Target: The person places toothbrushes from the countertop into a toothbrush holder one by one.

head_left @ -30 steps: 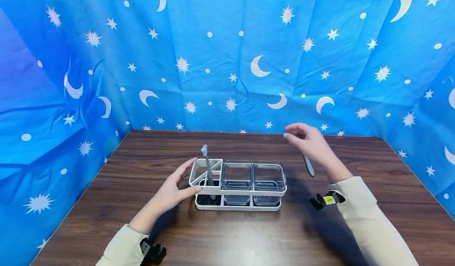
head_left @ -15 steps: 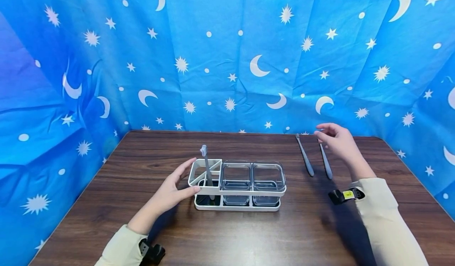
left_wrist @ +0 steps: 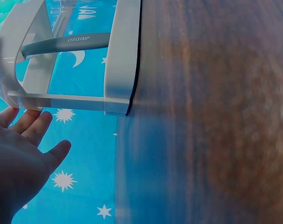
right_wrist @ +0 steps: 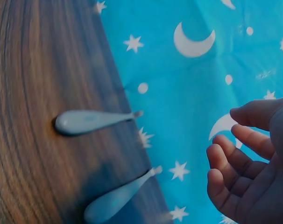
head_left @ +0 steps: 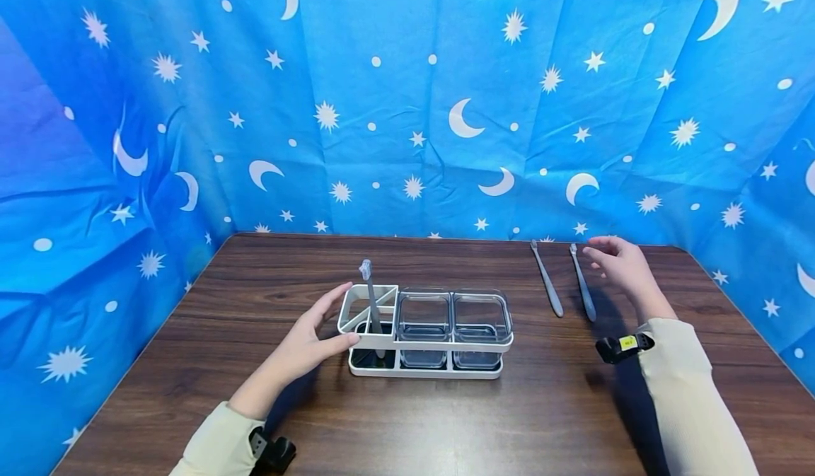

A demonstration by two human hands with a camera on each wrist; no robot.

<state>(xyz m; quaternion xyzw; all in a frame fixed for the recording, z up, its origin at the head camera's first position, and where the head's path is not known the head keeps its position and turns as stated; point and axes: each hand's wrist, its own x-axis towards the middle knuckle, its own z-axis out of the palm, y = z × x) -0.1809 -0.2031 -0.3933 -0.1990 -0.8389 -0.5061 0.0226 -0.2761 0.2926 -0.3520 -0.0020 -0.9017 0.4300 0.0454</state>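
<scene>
My left hand [head_left: 305,345] holds the left end of a white toothbrush holder [head_left: 426,345], thumb at the front and fingers toward the back. One grey toothbrush [head_left: 373,306] stands upright in its divided left section; its handle [left_wrist: 69,44] shows in the left wrist view. Two clear cups [head_left: 425,313] sit side by side in the holder. My right hand [head_left: 620,267] hovers with loosely bent fingers just right of the head of a grey toothbrush [head_left: 584,288] lying on the table. It grips nothing. A second grey toothbrush [head_left: 546,281] lies left of that one.
The dark wooden table [head_left: 407,426] extends around the holder. A blue cloth [head_left: 414,108] with white moons and stars hangs along its back edge and at both sides.
My right hand has moved to the right and slightly down, from behind the cups to the far-right toothbrush, uncovering both lying toothbrushes. My left hand and the holder have stayed put.
</scene>
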